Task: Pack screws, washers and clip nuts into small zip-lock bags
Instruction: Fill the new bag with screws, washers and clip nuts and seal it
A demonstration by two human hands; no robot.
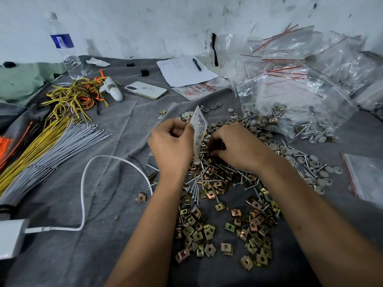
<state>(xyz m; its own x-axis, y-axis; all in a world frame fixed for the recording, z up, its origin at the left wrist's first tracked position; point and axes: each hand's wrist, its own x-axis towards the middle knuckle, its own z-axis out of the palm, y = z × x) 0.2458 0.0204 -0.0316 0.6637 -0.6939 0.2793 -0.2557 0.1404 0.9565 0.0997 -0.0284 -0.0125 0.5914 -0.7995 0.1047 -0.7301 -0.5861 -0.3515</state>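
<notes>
**A:** What's nearest to me?

**B:** I see a scatter of brass-coloured square metal clip nuts (207, 233) on the grey cloth table cover (99, 245), running up between my two forearms. A white braided cable (83, 195) loops just left of them.

**A:** And the hands?

**B:** My left hand (172, 146) is pinched closed on a small clear zip-lock bag (198, 129), held upright with its lower end touching the pile; pale round pieces show inside it. My right hand (234, 146) is curled down into the heap of long silver screws (209, 179), just beside the bag. I cannot tell whether its fingers grip anything, since they are hidden under the palm.

**A:** Further out?

**B:** Grey round plastic washers (319, 175) spread to the right and behind the hands. Left of me lie bundles of grey and yellow cable ties (53, 146). Beyond, a white phone (146, 90) lies face down, near a sheet of white paper (184, 71) with a dark pen (196, 64) on it. Far right, a heap of clear zip bags with red seal strips (300, 75) is piled by the wall, some filled with hardware. A clear water bottle with a blue label (64, 46) stands far left.
</notes>
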